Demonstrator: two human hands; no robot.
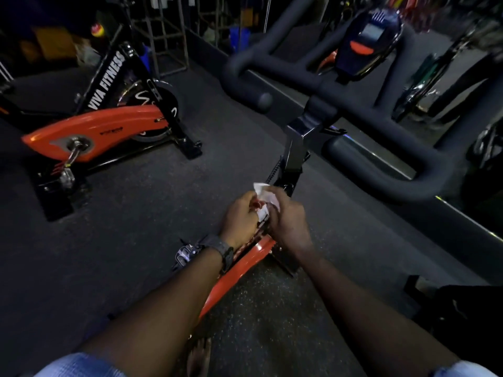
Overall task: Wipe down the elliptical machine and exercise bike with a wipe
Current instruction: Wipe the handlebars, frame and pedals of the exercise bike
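Left hand (239, 217) and right hand (288, 220) both pinching a crumpled white wipe (263, 198), fingers curled closed, just below the exercise bike handlebar (381, 123) stem

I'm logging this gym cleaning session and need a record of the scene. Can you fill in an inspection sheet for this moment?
Surface: dark speckled rubber floor, bare between the machines.
Job's things: white wipe with red print, crumpled, held in both hands above the near bike's orange frame; black handlebar with console ahead.
Clutter: nothing seen on the floor.
Grips: left hand and right hand both closed on the wipe; a watch on the left wrist.
Cables: nothing seen clearly.
Surroundings: second bike, orange and black, marked VIVA FITNESS, at left; dim room, blurred equipment behind; a bare foot below.
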